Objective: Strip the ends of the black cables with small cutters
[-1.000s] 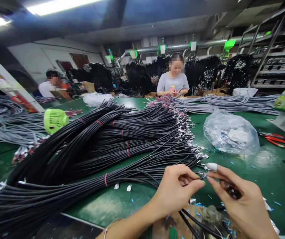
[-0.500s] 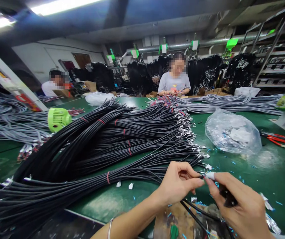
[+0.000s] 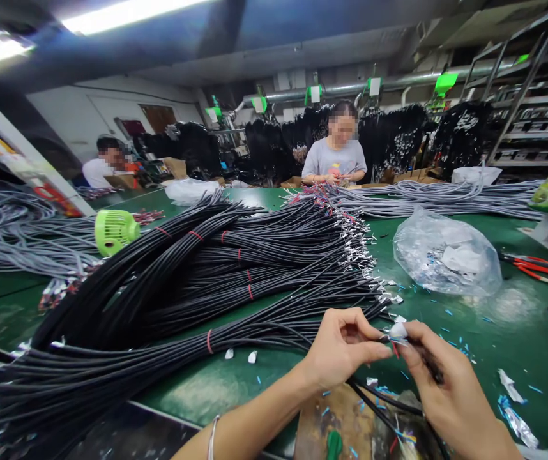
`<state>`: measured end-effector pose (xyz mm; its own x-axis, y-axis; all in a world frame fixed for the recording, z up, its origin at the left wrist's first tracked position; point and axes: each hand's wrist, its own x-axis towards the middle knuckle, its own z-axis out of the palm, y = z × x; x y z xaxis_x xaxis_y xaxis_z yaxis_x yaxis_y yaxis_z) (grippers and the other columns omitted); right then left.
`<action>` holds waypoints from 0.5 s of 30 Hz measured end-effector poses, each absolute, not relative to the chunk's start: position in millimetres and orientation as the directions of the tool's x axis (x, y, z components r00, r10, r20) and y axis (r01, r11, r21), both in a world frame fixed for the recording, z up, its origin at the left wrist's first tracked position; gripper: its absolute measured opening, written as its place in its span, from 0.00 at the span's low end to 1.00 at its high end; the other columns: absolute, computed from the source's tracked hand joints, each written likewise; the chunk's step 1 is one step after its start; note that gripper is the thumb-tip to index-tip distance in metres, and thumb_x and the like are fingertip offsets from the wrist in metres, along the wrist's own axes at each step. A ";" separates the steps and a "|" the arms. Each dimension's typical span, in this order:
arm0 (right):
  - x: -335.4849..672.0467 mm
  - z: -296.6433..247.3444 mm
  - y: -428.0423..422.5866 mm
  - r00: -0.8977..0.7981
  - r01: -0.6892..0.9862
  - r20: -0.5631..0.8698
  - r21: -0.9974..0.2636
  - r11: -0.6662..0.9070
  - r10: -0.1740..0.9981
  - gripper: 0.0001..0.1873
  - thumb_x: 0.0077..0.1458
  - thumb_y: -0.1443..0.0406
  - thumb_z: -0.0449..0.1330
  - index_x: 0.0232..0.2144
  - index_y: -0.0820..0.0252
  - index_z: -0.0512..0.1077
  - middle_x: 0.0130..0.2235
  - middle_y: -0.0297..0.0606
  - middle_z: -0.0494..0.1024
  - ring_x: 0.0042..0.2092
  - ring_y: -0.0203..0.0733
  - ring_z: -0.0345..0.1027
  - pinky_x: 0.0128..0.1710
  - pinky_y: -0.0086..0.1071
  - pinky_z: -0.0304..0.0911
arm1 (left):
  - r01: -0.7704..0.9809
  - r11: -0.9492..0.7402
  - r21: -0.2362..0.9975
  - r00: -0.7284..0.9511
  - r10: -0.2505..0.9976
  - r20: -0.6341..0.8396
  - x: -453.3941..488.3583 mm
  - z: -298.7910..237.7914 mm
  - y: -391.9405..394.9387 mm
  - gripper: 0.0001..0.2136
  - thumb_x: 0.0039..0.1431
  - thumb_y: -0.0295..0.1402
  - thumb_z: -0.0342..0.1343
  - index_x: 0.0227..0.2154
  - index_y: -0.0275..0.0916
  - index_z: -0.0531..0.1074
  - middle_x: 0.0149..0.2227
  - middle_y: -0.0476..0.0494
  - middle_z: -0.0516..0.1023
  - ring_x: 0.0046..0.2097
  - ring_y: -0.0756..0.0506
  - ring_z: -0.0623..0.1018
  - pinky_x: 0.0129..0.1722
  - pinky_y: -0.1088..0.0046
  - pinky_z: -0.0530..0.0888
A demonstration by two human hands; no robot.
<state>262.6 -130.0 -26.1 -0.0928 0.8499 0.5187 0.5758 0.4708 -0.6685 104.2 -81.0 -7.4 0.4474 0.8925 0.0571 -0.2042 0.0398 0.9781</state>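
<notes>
My left hand and my right hand meet low in the view, both pinched on the stripped end of a thin black cable with red and blue wires showing at its tip. A white wrap covers my right forefinger tip. The cable runs down between my hands toward me. Just left of my hands lies a big fan of bundled black cables tied with red bands, their metal-tipped ends pointing right.
A clear plastic bag sits on the green table, with red-handled scissors at far right. Grey cables and a green fan lie farther back. One person sits opposite, another at left. Wire scraps litter the table.
My right hand has moved left and closer to my left hand, and the pinch on the cable end has tightened. The view shifted slightly.
</notes>
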 end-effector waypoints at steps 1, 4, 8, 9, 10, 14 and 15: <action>262.5 -23.5 -130.4 -0.079 0.521 0.455 -0.740 0.426 0.887 0.04 0.61 0.65 0.50 0.37 0.57 0.65 0.30 0.34 0.70 0.29 0.35 0.65 0.27 0.24 0.62 | -0.179 -0.053 0.982 0.424 0.897 0.126 102.8 -6.0 -81.6 0.17 0.36 0.37 0.69 0.16 0.33 0.66 0.19 0.52 0.67 0.22 0.54 0.65 0.22 0.78 0.61; 262.7 -15.2 -130.6 -0.124 0.323 0.212 -0.915 0.241 0.969 0.14 0.62 0.56 0.50 0.29 0.59 0.66 0.22 0.29 0.62 0.22 0.31 0.55 0.19 0.23 0.52 | -0.024 -0.452 0.892 0.333 0.838 0.433 97.7 -4.2 -83.7 0.10 0.44 0.28 0.65 0.16 0.33 0.70 0.19 0.49 0.69 0.24 0.52 0.67 0.24 0.77 0.62; 264.1 -11.6 -128.6 -0.199 0.181 -0.033 -0.984 0.003 0.979 0.27 0.61 0.49 0.47 0.21 0.62 0.66 0.15 0.24 0.52 0.18 0.28 0.42 0.17 0.26 0.40 | 0.122 -0.811 0.572 0.325 0.578 0.749 91.2 -9.3 -82.9 0.08 0.51 0.20 0.57 0.19 0.33 0.72 0.20 0.47 0.71 0.23 0.52 0.69 0.23 0.78 0.64; 264.2 -12.0 -128.2 -0.206 0.167 -0.063 -0.985 -0.028 0.977 0.28 0.60 0.48 0.47 0.21 0.62 0.66 0.15 0.25 0.53 0.18 0.28 0.41 0.17 0.26 0.39 | 0.140 -0.860 0.491 0.327 0.509 0.796 90.0 -10.6 -81.9 0.08 0.52 0.19 0.56 0.20 0.33 0.72 0.20 0.47 0.71 0.23 0.53 0.70 0.22 0.78 0.64; 263.9 -12.3 -128.2 -0.213 0.156 -0.078 -0.987 -0.045 0.974 0.28 0.60 0.47 0.46 0.21 0.62 0.67 0.15 0.25 0.53 0.17 0.28 0.41 0.18 0.26 0.39 | 0.159 -0.895 0.416 0.330 0.445 0.832 89.0 -11.4 -80.7 0.09 0.52 0.19 0.55 0.20 0.33 0.72 0.20 0.46 0.71 0.23 0.53 0.70 0.22 0.79 0.64; 259.6 -11.2 -130.4 -0.183 0.163 -0.044 -0.987 -0.014 0.982 0.25 0.58 0.48 0.51 0.21 0.62 0.67 0.16 0.26 0.56 0.18 0.28 0.42 0.18 0.26 0.40 | 0.249 -0.953 0.171 0.376 0.257 0.890 86.3 -9.7 -77.8 0.07 0.54 0.19 0.54 0.23 0.32 0.72 0.19 0.46 0.71 0.23 0.51 0.70 0.22 0.77 0.66; 258.5 -10.5 -131.2 -0.140 0.184 -0.016 -0.983 0.011 0.990 0.24 0.57 0.49 0.53 0.21 0.62 0.67 0.17 0.28 0.59 0.19 0.29 0.44 0.19 0.27 0.41 | 0.260 -0.957 0.125 0.388 0.222 0.894 86.0 -9.0 -77.8 0.07 0.55 0.19 0.53 0.25 0.32 0.72 0.19 0.46 0.71 0.23 0.51 0.70 0.22 0.76 0.66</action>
